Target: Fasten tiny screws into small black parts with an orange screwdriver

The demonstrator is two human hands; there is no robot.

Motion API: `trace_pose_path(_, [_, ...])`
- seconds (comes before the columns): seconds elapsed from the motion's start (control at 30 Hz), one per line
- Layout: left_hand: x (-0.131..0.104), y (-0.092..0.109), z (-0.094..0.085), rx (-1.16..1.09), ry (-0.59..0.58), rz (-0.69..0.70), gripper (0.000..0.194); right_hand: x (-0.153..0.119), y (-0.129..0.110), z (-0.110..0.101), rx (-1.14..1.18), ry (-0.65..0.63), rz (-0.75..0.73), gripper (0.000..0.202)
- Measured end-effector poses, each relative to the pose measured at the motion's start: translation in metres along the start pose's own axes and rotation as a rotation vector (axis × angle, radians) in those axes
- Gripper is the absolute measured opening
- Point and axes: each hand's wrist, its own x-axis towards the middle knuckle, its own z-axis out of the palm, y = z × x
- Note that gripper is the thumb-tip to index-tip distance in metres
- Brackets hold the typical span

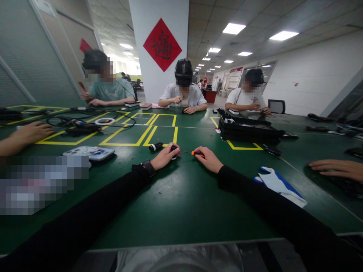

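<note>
The screwdriver [197, 154] is held just above or at the table [176, 211], in front of the person, its thin shaft running level toward the left hand [163, 158]. Its orange and black handle is pinched between the thumb and fingers of the right hand [210, 159]. The left hand grasps a small dark part [173, 149] with a pale end showing beneath the fingers; the part is too small and too covered to name. The shaft tip ends at this part, though whether it is seated in it cannot be told. The step in hand looks like tool work on the held part, with the left hand bracing and the right hand guiding. Such a move calls for a firm left grip, the shaft kept in line with the part, and small turns of the handle rather than a hard push, since a slip would carry the tip toward the left fingers. Just beside the left hand lies a black cylinder [155, 146] with a white band. Farther left are a phone [92, 152] and a loose cable [119, 125]; to the right lie a glove [280, 186] and, beyond it, stacked black trays [249, 130]. Three people sit across the table.
</note>
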Motion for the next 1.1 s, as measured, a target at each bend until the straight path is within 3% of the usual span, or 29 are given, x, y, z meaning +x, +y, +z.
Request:
trace_pose_path(0.57, [0.001,0.001,-0.008,-0.231,-0.107,-0.011,0.022,0.002,-0.001,0.0,-0.021,-0.034,0.009,0.022])
trace_pose_path(0.87, [0.004,-0.008,-0.007,-0.142,-0.054,-0.024,0.03,0.0,-0.001,0.001,0.103,-0.05,0.009,0.02])
trace_pose_path(1.1, [0.003,-0.008,-0.006,-0.149,-0.073,-0.017,0.028,0.003,0.002,0.005,-0.026,-0.013,-0.016,0.018])
